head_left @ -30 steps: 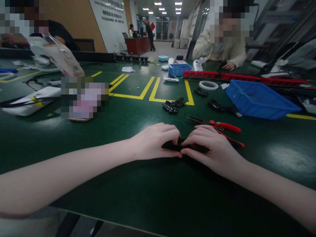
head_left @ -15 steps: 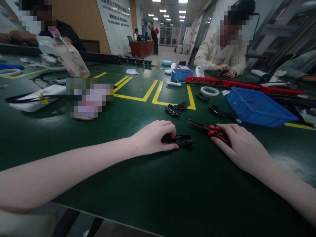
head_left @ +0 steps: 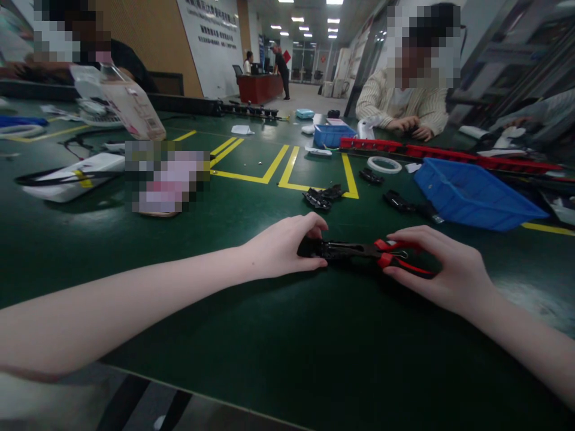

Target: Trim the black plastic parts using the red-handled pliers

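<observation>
My left hand [head_left: 294, 244] is closed around a small black plastic part [head_left: 317, 248] just above the green table. In my right hand [head_left: 442, 263] are long-nose pliers [head_left: 386, 254] with red and black handles, held with the handles spread. The jaws point left and reach onto the black part, overlapping it near my left fingertips. Whether the jaw tips pinch anything is too dark to tell. Beyond my hands lie more black plastic pieces [head_left: 322, 196] like the held one.
A blue bin [head_left: 478, 194] stands to the right, with a black part [head_left: 399, 202] beside it. A tape ring [head_left: 384, 164] and a long red strip [head_left: 431, 151] lie farther back. At left are a phone [head_left: 171, 182], a white device [head_left: 74, 176] and a bottle [head_left: 130, 102]. A co-worker [head_left: 404, 102] sits opposite.
The pliers have moved left and straightened, from apart to over the black part. Their handles have spread in my right hand. My left hand keeps its hold, nearly in place.
</observation>
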Demonstrator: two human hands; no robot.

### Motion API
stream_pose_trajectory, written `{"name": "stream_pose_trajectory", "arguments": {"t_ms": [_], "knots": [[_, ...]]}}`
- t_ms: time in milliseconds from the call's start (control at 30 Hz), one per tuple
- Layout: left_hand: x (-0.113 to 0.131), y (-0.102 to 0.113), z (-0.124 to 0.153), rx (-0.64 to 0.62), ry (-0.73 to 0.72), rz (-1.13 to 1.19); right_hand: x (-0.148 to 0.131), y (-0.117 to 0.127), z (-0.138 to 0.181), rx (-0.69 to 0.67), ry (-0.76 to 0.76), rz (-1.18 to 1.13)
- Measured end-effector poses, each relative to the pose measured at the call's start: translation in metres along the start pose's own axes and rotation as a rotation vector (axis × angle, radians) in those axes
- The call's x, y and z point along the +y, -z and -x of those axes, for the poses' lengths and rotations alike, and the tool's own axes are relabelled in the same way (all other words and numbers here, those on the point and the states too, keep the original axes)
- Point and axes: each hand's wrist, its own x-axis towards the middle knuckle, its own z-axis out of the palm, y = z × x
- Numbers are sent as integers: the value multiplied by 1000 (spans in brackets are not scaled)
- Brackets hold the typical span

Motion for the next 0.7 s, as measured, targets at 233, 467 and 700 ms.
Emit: {"name": "stream_pose_trajectory", "arguments": {"t_ms": [233,467,700], "knots": [[-1,2,-3,-33,-82,-53,-5,-3,-1,-12,7,-18],[0,1,-3,-47,-77,-40,-5,-4,-2,-12,3,-23],[-2,1,-2,-43,-89,-39,-4,-4,-2,-2,13,-9]]}}
